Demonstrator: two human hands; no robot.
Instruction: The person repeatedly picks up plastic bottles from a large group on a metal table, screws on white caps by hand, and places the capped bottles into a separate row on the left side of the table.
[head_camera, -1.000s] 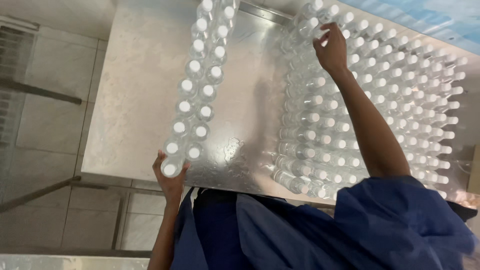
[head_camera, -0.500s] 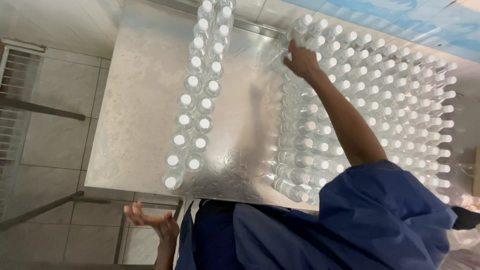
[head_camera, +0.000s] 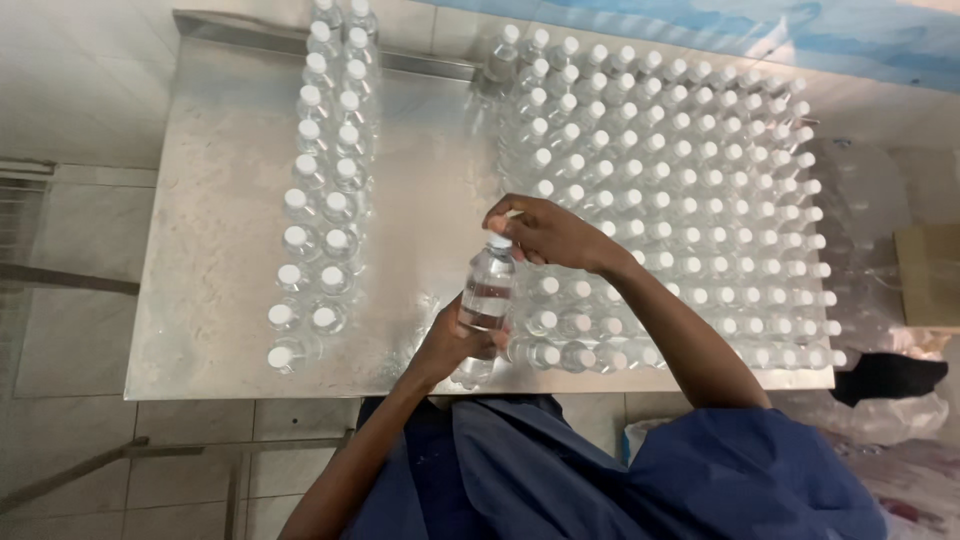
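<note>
bottling workshop | steel table | rows of capped bottles | tiled floor

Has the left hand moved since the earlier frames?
Yes. The left hand rose from the table's near edge and now grips a clear bottle above it.

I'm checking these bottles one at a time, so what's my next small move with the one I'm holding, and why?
Probably twist the cap: your right hand pinches it while your left hand grips the bottle above the table, between the double row and the big block.
</note>
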